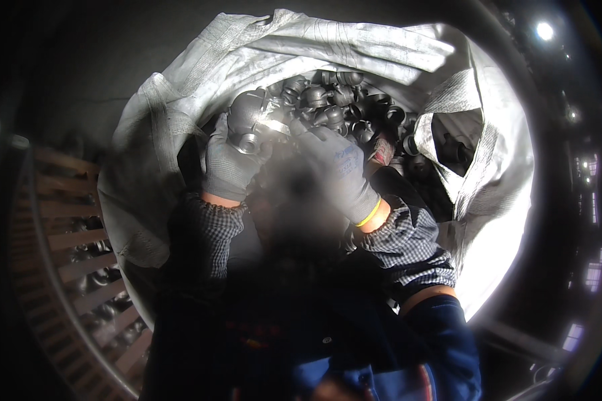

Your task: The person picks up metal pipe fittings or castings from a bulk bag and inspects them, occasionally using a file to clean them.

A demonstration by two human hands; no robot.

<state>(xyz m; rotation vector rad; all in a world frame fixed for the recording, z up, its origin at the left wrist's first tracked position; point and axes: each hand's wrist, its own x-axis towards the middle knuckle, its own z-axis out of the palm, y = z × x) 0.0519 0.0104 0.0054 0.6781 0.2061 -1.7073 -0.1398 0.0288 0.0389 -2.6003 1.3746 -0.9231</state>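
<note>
A large dark grey pipe fitting [249, 115] with a rounded body and a short round outlet is held up at the left side of the bag's mouth. My left hand [231, 164], in a grey knit glove, is closed round its lower left side. Close to the fitting's right end is my right hand [338, 167], gloved in grey with a yellow cuff edge. Its fingers are bent together, and glare and blur hide what they may hold. Beyond both hands lies a heap of smaller dark fittings [341, 97] inside the big white woven bag [334, 40].
Wide lifting loops [478, 140] stand up from the bag's rim on the right and left. A slatted crate [80, 240] with more fittings is at the left. A small reddish piece [382, 150] lies among the fittings by my right hand.
</note>
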